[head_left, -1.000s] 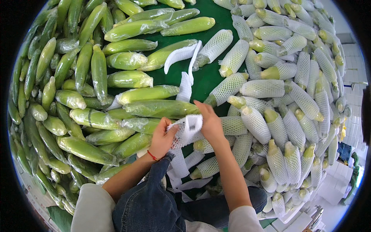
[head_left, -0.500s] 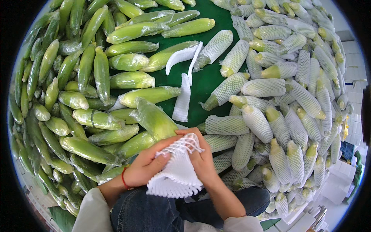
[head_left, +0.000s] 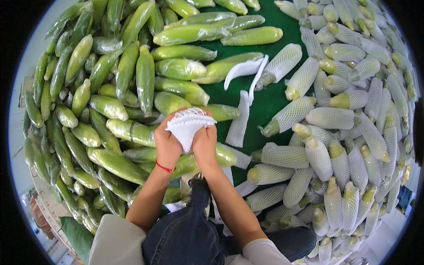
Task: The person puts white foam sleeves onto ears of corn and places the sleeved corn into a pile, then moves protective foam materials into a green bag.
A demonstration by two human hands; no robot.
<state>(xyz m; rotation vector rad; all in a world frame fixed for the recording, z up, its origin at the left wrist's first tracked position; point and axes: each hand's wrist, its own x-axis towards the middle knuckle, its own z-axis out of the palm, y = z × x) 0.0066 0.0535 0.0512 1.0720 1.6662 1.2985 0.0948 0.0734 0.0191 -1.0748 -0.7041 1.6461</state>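
My left hand, with a red string around its wrist, and my right hand are both closed on a bunched white foam net sleeve. They hold it from either side above the pile of corn, with its ruffled rim at the top. A green ear of corn shows just beyond the sleeve. I cannot tell how far it reaches into the net, as my fingers and the foam cover that part. More green corn in clear film lies under and left of my hands.
Film-wrapped ears are heaped on the left. A large heap of net-sleeved ears fills the right. Between them, loose white foam pieces lie on the green surface. My denim-covered legs are below.
Both hands have moved forward and slightly left over the pile with the foam net sleeve. The sleeve now points its ruffled rim away from me. The whole view has shifted right.
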